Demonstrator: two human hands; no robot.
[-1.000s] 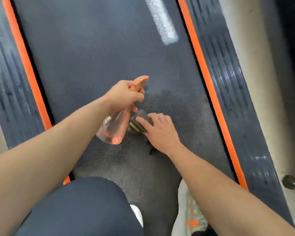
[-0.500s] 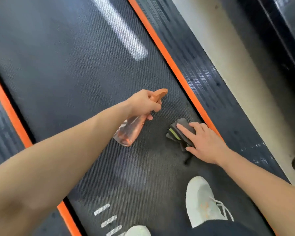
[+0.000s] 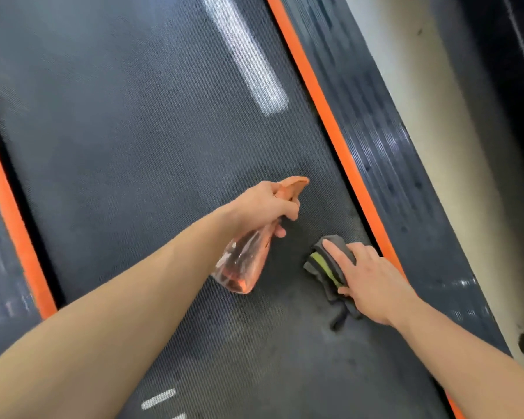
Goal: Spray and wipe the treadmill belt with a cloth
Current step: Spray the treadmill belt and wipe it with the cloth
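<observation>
Holding a bottle (image 3: 242,264) over the belt (image 3: 133,131), the left hand (image 3: 266,207) is reaching in from the lower left. Its grip is curling tight round the bottle's neck, just under the orange spray head (image 3: 294,184). The spray head is pointing up and to the right. The bottle is see-through and is hanging down at a tilt, with a little pinkish-orange water sitting at its bottom.

The right hand (image 3: 372,282) is lying flat on the cloth (image 3: 324,264) and is pressing it down on the belt. Its grip is wide, with the fingers straight on top of the cloth and not curling round it. The cloth is grey and folded, and is showing a yellow-green stripe. It is sitting on the right part of the belt, just right of the bottle but not touching it, and near the orange strip (image 3: 330,122).

The belt is looking darker around the cloth. A long white mark (image 3: 248,55) is showing on the far part of the belt, and short white dashes (image 3: 158,399) are showing at the near part. A dark ribbed side rail (image 3: 384,152) is running beside the orange strip, and the pale floor (image 3: 430,116) is lying past it.
</observation>
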